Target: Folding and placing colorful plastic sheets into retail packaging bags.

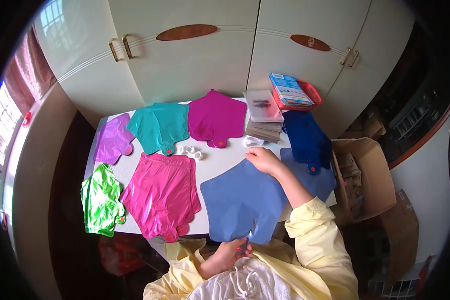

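A flat, light blue foil balloon (242, 197) lies on the white table (220, 157) right in front of me. My left hand (229, 254) pinches its neck at the table's near edge. My right hand (263, 159) presses on its far tip. Another light blue foil balloon (312, 181) lies to the right, partly under my right forearm. A dark blue stack (306, 139) rests behind it.
Stacks of flat foil balloons cover the table: pink (161, 192), green (101, 200), purple (113, 140), teal (160, 126), magenta (216, 117). Small white pieces (191, 150) lie mid-table. Clear packets (263, 107) and a red tray (300, 95) stand behind. An open cardboard box (362, 175) sits to the right.
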A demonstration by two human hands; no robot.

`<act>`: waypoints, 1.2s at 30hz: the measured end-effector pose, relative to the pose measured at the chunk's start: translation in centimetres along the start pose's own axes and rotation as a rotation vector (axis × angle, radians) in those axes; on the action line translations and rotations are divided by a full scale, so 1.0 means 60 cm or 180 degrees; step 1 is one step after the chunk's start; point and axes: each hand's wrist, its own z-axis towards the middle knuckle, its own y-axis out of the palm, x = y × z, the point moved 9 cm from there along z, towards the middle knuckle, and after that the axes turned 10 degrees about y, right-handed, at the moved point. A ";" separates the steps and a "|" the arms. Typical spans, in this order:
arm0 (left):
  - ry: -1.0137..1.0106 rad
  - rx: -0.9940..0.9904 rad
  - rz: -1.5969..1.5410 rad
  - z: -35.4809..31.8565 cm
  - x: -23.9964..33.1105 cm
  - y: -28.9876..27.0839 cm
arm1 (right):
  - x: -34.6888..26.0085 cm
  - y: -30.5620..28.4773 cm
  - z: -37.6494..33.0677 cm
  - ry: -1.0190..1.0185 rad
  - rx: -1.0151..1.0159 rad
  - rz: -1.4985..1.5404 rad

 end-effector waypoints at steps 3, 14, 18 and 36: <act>-0.0184 -0.0067 -0.0456 0.008 -0.010 -0.002 | -0.006 -0.004 0.017 0.0060 0.0020 -0.0540; -0.0215 0.0005 -0.0830 0.035 -0.005 0.012 | -0.026 0.009 0.074 -0.0279 0.0730 -0.0894; -0.0213 0.0074 -0.0988 0.037 -0.010 0.007 | -0.075 0.023 -0.002 -0.0913 0.1227 -0.0717; -0.0235 0.0183 -0.0654 0.027 -0.005 0.011 | -0.053 0.119 -0.130 -0.1831 0.0991 -0.1820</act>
